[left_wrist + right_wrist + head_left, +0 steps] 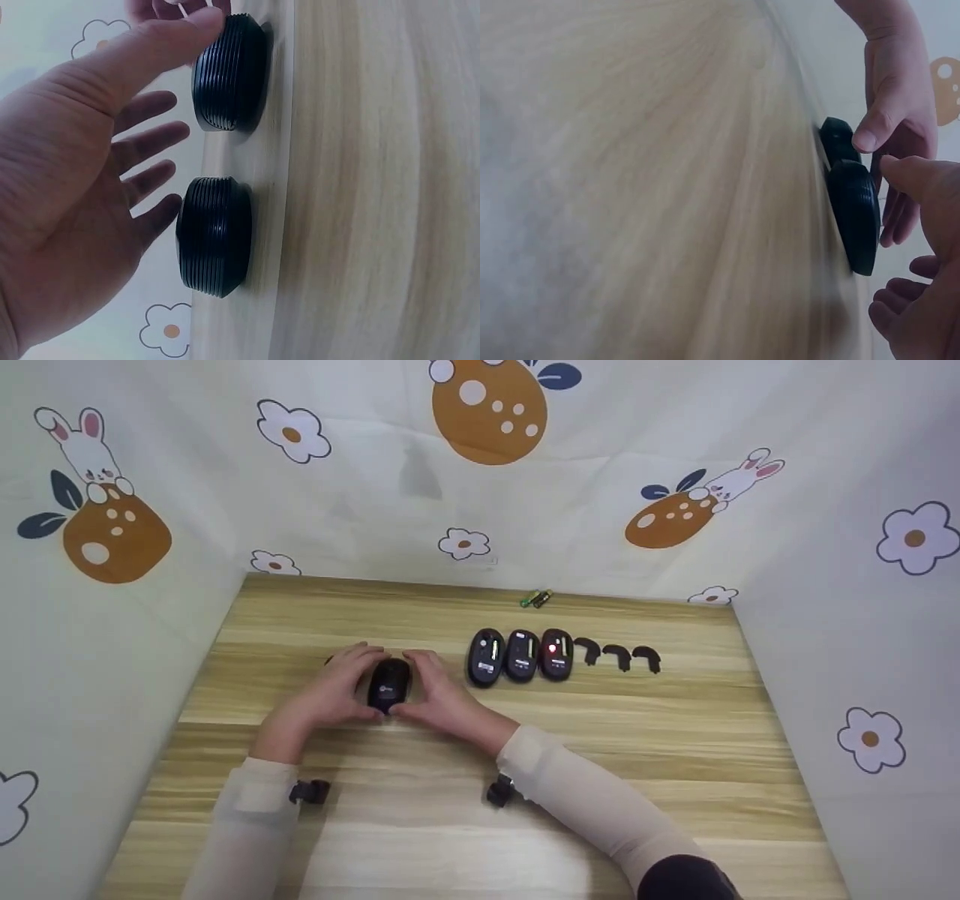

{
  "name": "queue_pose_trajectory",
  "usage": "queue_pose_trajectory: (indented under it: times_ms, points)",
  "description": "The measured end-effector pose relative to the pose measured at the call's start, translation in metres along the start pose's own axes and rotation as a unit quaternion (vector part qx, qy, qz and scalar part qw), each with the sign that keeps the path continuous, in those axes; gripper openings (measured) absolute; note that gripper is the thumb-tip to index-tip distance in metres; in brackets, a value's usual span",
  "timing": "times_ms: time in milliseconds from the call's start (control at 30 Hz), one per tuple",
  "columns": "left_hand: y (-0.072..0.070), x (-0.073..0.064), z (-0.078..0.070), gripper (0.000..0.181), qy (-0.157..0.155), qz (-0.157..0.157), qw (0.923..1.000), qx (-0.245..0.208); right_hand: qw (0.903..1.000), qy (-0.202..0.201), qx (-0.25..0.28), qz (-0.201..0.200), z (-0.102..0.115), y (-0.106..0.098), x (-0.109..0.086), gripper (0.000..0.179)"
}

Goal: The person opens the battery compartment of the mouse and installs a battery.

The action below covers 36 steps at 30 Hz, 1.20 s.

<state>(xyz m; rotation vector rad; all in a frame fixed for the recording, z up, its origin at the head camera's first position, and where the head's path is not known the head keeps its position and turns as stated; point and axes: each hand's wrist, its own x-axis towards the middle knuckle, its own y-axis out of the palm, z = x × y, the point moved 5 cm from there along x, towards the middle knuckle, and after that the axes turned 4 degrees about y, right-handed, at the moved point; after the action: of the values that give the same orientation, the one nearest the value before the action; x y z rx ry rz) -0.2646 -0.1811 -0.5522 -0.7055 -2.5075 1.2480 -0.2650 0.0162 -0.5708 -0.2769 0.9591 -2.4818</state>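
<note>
A black computer mouse point(388, 687) lies right side up on the table between my hands, a pale logo on its back. My left hand point(335, 686) is at its left, fingers spread and thumb near its front edge. On the other side is my right hand point(442, 697), its thumb beside the mouse's near end. In the left wrist view a second black mouse point(215, 236) rests on the table under the left fingers; the left hand mostly hides it from the head view. The right wrist view shows the right hand point(930, 300) with loosely bent fingers, apart from the nearer mouse point(855, 217).
Right of my hands, three upturned mice point(521, 656) lie in a row, battery compartments uncovered; the rightmost shows a red light. Beside them lie three curved black battery covers point(617, 657). Several small batteries point(536, 598) lie near the back edge. Patterned fabric point(360, 502) surrounds the table.
</note>
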Motion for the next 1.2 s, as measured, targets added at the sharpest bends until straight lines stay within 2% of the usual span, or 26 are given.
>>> queue_pose_trajectory:
  times_ms: [200,433,567,767,933,1200]
  points:
    - [0.003,-0.001,0.003,0.104,-0.018,0.008,0.9998,0.007,0.9994,-0.012,-0.032,0.004,0.001,0.008,0.006,0.095]
    - [0.002,-0.002,-0.002,0.091,0.015,-0.010,0.9995,0.026,0.9964,-0.023,-0.081,0.013,0.004,0.013,0.013,0.092]
    - [0.003,-0.001,-0.003,0.087,0.013,-0.015,0.9994,0.030,0.9952,-0.020,-0.094,0.016,0.006,0.013,0.015,0.089]
    - [0.005,0.003,-0.003,0.084,0.012,-0.021,0.9993,0.030,0.9971,-0.026,-0.069,0.017,0.002,0.009,0.014,0.086]
    - [0.006,0.005,-0.007,0.082,0.023,-0.029,0.9993,0.002,0.9989,-0.032,-0.027,0.022,-0.004,0.004,0.010,0.089]
    - [0.009,0.006,-0.011,0.086,0.024,-0.033,0.9988,-0.027,0.9986,-0.047,-0.012,0.022,-0.007,-0.008,-0.001,0.093]
